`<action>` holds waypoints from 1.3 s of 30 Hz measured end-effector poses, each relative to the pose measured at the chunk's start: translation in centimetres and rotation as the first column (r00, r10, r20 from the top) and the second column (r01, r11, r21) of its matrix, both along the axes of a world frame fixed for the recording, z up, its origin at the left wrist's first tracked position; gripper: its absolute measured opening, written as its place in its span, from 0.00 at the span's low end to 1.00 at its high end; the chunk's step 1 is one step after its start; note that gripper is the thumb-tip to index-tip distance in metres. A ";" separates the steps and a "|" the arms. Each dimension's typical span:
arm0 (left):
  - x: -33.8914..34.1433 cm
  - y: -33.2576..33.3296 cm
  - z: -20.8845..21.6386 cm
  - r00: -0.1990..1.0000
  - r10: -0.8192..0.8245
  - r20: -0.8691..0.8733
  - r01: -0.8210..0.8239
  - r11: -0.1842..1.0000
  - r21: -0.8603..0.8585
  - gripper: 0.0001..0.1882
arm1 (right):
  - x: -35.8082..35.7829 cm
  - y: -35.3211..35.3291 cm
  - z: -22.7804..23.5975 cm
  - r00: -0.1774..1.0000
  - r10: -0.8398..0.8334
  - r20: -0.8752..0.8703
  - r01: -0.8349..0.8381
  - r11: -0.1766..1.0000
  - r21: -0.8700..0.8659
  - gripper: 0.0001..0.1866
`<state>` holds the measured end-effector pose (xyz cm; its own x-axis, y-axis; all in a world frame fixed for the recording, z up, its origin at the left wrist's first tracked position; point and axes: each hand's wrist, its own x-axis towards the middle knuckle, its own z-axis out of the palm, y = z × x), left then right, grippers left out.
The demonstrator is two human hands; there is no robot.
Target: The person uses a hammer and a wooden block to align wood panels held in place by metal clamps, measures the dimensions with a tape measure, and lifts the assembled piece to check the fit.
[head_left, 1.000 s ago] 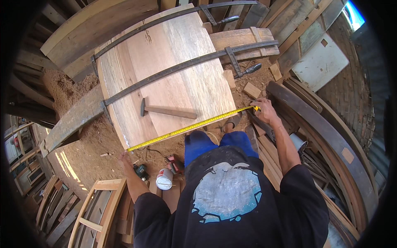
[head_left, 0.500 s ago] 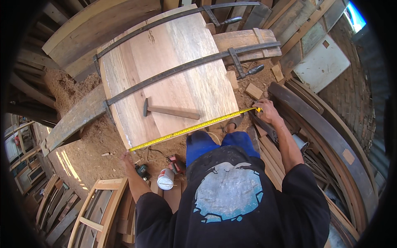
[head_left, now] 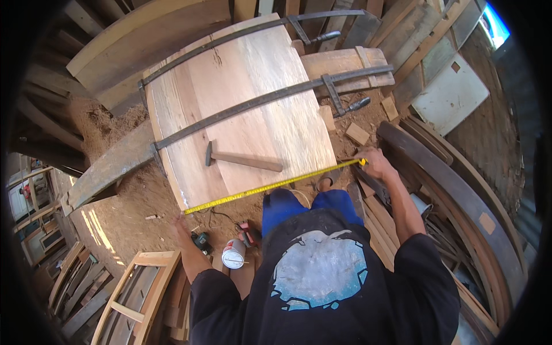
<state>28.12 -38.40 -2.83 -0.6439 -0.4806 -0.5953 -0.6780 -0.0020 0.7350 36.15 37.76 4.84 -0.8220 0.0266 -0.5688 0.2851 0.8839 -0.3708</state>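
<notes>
A yellow tape measure (head_left: 270,187) is stretched along the near edge of a wide wooden panel (head_left: 253,129). My left hand (head_left: 181,225) pinches the tape's end at the panel's near left corner. Beyond the right edge, my right hand (head_left: 376,163) is closed around the tape's other end; the fingers mostly hide what lies in the palm. A hammer (head_left: 247,161) with a wooden handle rests on the panel, head to the left. Two long dark bar clamps cross the panel: a nearer clamp (head_left: 241,107) and a farther clamp (head_left: 230,38).
By my left forearm stand a white paint can (head_left: 233,254), a red power tool (head_left: 248,234) and a dark green one (head_left: 200,241). A wooden window frame (head_left: 127,311) leans at lower left. Curved boards (head_left: 460,190) are stacked at right. Sawdust (head_left: 106,126) covers the ground.
My right hand has drawn a little to the right and down, and more tape now spans beyond the panel's right edge. The whole view has shifted slightly.
</notes>
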 end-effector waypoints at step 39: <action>-21.6 49.9 -1.0 0.999 -0.019 -0.034 -0.017 0.558 -0.830 0.27 | -43.2 -4.8 8.7 0.879 0.202 -0.431 -0.252 0.966 -0.063 0.18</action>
<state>6.52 11.53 -3.87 -0.6557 -0.7498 0.0888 -0.6520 0.6215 0.4342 -7.05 32.99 13.57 -0.9592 -0.2336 -0.1592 -0.1219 0.8499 -0.5126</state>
